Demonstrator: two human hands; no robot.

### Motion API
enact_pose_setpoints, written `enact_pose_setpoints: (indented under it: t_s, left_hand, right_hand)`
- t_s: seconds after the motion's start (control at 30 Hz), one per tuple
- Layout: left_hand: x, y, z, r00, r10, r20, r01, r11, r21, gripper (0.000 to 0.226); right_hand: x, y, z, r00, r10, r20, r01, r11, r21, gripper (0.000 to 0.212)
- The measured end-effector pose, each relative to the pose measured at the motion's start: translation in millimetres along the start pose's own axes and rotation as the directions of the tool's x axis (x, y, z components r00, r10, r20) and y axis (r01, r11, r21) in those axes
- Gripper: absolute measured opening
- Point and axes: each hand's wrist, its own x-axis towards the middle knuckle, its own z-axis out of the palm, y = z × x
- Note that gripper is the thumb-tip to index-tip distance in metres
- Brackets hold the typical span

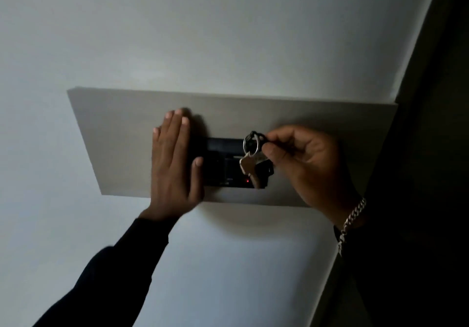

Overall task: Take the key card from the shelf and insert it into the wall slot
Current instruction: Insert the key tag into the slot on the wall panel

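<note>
Head view: a grey panel [121, 128] sits on a pale wall [228, 35], and a dark wall slot [223, 164] is mounted at the panel's centre, with a small red light [247, 181] at about 5 o'clock on its face.

The left hand [172, 164] lies flat against the panel at 9 o'clock of the slot, fingers straight and together, thumb resting on the unit's left edge; it grips nothing.

The right hand [304, 164] is at 3 o'clock of the slot, thumb and forefinger pinched shut on a key ring [250, 143], the other fingers curled loosely. A bracelet [351, 222] hangs at that wrist.

From the ring dangle metal keys [250, 168] and a dark tag behind them, directly in front of the slot's right half. Whether the key card is that dark piece, and whether it is already seated in the slot, I cannot tell; the dim light merges dark on dark.

In my judgement the bunch is light but loose: it will swing from the ring, and the keys can knock the unit. A card of this kind is likely thin, stiff and smooth, so holding it by its flat faces near the ring end would steer it better than holding the ring.
</note>
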Motion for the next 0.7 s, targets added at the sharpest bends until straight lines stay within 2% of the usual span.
enact_pose_setpoints:
  t_s: [0.1,0.13,0.23,0.33,0.57,0.7]
  left_hand:
    - [14,-33,8,1.0,0.023,0.011,-0.025,0.953,0.301,0.063]
    - [13,-39,11,0.999,0.047,0.007,-0.046,0.934,0.355,0.064]
    - [9,-46,14,0.996,0.084,-0.006,-0.075,0.922,0.381,0.066]
    - [8,-53,12,0.997,0.051,-0.052,-0.025,0.912,0.41,0.067]
    - [5,-57,12,0.999,0.049,-0.019,-0.036,0.9,0.435,0.071]
    - [6,-59,12,0.998,0.052,-0.025,-0.036,0.898,0.438,0.071]
  right_hand:
    - [19,-2,14,0.999,0.009,-0.052,-0.004,0.997,0.082,0.009]
    - [24,-3,17,0.997,-0.001,-0.076,0.008,0.996,0.094,0.011]
    - [32,-3,28,0.996,-0.009,-0.085,0.014,0.998,0.061,0.016]
    - [38,-1,38,0.994,0.022,-0.108,-0.02,1.0,0.018,0.016]
    - [27,6,35,0.996,0.023,-0.081,-0.036,0.985,-0.17,0.006]
    - [25,12,26,0.992,0.054,-0.114,-0.079,0.97,-0.229,0.007]
